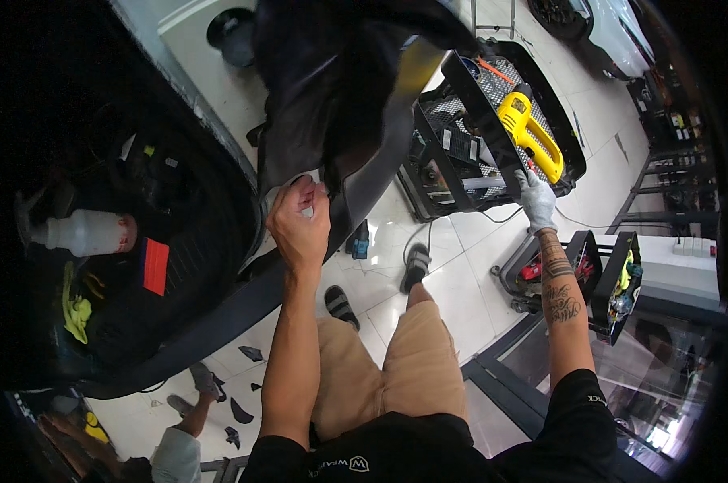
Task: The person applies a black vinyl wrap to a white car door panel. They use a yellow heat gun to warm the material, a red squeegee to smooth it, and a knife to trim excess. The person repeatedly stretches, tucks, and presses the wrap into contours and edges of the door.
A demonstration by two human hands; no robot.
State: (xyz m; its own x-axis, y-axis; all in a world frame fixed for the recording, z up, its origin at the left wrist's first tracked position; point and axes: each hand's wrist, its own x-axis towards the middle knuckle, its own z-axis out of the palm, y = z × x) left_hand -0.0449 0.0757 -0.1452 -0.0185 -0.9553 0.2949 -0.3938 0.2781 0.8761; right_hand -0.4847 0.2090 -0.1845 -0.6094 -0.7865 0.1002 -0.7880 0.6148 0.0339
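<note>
My bare left hand (301,221) is closed at the edge of a large, glossy dark sheet (344,105), beside the dark curved bodywork (219,330) of a vehicle. Bits of white material show between and around its fingers; what exactly they grip is partly hidden. Out to the right, my right hand (536,200) wears a pale glove. Its fingers are bent over the black rim of a tool cart (493,121). Just beyond them a yellow heat gun (531,133) lies on the cart's perforated tray, its handle end close to the glove.
A white spray bottle (90,233), an orange-red squeegee card (155,266) and a yellow-green glove (76,310) lie on the dark surface at left. Cables cross the tiled floor near a blue-black tool (359,241). A second cart (614,278) stands at right; another person (177,451) is at lower left.
</note>
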